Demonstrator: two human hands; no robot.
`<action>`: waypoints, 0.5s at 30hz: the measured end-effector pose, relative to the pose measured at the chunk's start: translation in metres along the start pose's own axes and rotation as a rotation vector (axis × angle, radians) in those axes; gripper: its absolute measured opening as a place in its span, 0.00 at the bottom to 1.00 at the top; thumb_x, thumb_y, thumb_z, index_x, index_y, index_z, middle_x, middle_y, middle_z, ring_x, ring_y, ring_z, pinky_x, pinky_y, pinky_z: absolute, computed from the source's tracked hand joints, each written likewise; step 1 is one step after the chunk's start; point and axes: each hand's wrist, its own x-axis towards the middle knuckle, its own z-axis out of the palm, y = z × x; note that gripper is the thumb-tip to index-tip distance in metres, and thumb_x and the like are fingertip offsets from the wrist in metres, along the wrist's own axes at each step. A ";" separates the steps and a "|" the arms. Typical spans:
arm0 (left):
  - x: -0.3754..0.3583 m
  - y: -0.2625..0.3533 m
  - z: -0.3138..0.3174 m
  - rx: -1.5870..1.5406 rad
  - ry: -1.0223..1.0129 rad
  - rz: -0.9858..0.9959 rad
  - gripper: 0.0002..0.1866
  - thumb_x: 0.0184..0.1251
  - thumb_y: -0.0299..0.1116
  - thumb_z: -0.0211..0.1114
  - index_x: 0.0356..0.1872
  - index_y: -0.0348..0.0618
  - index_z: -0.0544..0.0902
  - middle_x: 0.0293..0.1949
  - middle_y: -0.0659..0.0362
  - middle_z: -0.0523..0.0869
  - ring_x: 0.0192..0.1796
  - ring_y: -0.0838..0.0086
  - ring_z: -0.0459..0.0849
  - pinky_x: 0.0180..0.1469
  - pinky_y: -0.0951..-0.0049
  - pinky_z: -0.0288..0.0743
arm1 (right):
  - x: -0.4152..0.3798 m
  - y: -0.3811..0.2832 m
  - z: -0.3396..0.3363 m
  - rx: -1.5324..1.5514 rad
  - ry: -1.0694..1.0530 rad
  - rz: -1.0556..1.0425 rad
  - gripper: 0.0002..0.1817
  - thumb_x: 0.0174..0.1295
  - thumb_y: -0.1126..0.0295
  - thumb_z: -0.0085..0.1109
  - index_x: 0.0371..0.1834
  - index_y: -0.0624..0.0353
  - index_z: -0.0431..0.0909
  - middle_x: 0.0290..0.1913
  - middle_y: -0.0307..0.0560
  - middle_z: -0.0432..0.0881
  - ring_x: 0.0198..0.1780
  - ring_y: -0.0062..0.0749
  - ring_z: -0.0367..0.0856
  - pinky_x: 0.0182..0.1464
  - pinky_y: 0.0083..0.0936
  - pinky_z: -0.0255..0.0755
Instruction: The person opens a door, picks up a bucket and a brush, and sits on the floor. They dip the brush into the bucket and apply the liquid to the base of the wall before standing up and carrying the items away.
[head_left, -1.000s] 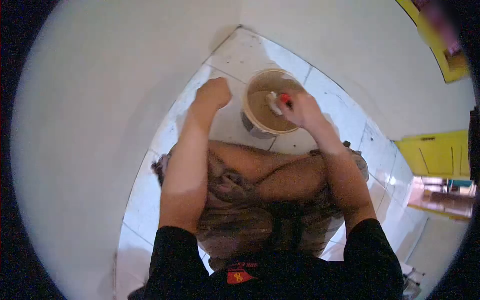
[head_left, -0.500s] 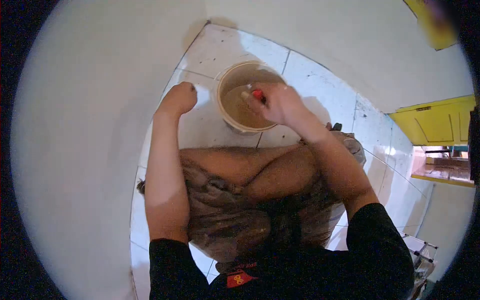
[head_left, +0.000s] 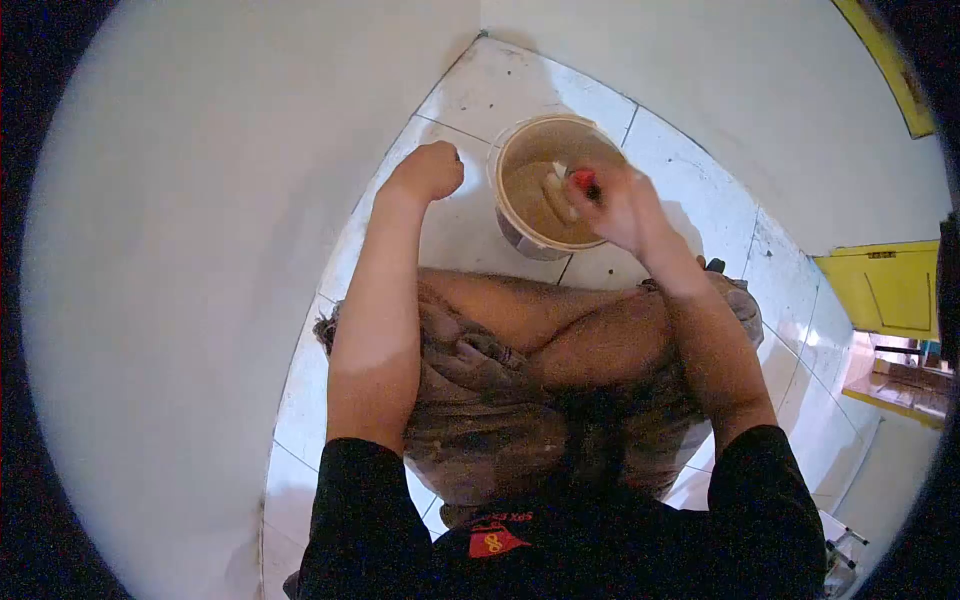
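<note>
On the tiled floor before my crossed legs stands a cream plastic bucket [head_left: 508,215], its inside a dull tan. My right hand [head_left: 622,210] is over the bucket's right side, its fingers closed around a tool with a red and black end [head_left: 584,182]; the kind of tool I cannot tell. Pale, elongated shapes [head_left: 556,192] show beside those fingers, inside the bucket's outline. To the left of the bucket, my left hand [head_left: 432,170] is raised in a closed fist. A small dark spot shows at its curled fingers, and whatever they enclose is hidden.
White walls [head_left: 230,250] rise on the left and at the back, meeting in a corner just beyond the bucket. A yellow cabinet [head_left: 880,290] stands to the right. Metal-framed items [head_left: 845,550] sit at the lower right. Small dark specks dot the tiles.
The whole view has shifted, so bucket, hands and legs all appear further right. My right hand stays over the bucket with the red-ended tool; my left stays closed.
</note>
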 end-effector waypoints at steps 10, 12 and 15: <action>0.005 0.001 0.006 0.039 0.030 0.058 0.15 0.57 0.31 0.49 0.37 0.33 0.80 0.42 0.41 0.81 0.45 0.53 0.80 0.49 0.60 0.73 | 0.006 0.010 0.017 0.023 -0.054 -0.078 0.13 0.56 0.60 0.50 0.28 0.59 0.77 0.28 0.57 0.79 0.32 0.52 0.78 0.35 0.42 0.73; 0.004 0.003 0.004 0.049 -0.028 0.019 0.16 0.59 0.37 0.49 0.38 0.37 0.81 0.41 0.42 0.81 0.45 0.50 0.79 0.50 0.59 0.72 | 0.010 0.003 0.013 0.084 -0.093 0.003 0.12 0.56 0.61 0.51 0.28 0.59 0.77 0.28 0.57 0.79 0.32 0.52 0.79 0.36 0.42 0.73; 0.003 0.005 0.002 0.025 -0.037 0.019 0.16 0.60 0.37 0.49 0.38 0.38 0.82 0.41 0.42 0.81 0.44 0.50 0.79 0.50 0.58 0.72 | 0.011 0.012 0.023 0.025 -0.033 -0.041 0.13 0.55 0.61 0.51 0.29 0.59 0.77 0.28 0.58 0.79 0.32 0.52 0.79 0.36 0.43 0.73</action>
